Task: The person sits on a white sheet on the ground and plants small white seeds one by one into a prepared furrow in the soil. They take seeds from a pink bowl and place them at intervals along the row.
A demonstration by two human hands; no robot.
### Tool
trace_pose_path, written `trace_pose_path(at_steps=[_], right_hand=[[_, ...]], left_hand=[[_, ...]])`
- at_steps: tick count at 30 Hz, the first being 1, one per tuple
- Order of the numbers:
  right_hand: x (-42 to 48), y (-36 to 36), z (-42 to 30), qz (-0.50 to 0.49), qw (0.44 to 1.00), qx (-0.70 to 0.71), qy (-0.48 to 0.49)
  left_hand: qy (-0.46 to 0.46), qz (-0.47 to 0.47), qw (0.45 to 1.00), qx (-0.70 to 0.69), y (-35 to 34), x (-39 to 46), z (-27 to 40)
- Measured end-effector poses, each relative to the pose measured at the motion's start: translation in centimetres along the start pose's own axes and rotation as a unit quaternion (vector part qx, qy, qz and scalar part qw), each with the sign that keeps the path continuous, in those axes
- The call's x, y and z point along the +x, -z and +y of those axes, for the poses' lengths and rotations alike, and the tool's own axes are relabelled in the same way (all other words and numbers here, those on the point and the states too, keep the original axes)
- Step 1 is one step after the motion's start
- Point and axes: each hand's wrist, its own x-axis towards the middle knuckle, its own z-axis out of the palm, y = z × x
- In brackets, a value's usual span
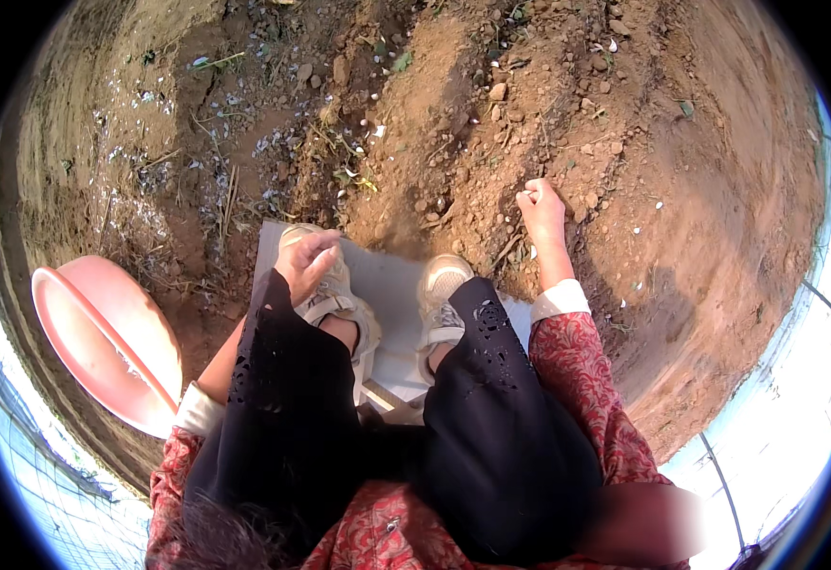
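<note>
My right hand (545, 214) is low over the loose brown soil (472, 178), its fingers pinched together. A small pale piece that looks like a garlic clove (528, 192) shows at the fingertips, mostly hidden by them. Several similar whitish cloves (659, 205) lie scattered on the ground to the right, and one clove (533, 252) rests just below the hand. My left hand (306, 263) hangs by my left knee, above the left shoe (337, 296). Its thumb stands apart from the fingers, and I see nothing held in it.
A pink plastic basin (77, 285) stands tilted on the ground at left. Under my shoes lies a pale grey board (387, 278). White papery flakes (273, 142), dry stalks (230, 199) and clods (498, 92) litter the furrowed soil ahead. Translucent sheeting (757, 434) borders the ground at right.
</note>
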Motion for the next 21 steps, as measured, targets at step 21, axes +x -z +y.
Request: trace_pose_path(at_steps=[21], right_hand=[[0.4,-6.3,-8.0,0.052,0.893,-0.277,0.351]], left_hand=[[-0.175,-0.162,0.932,0.274,-3.8,0.9,-0.3]])
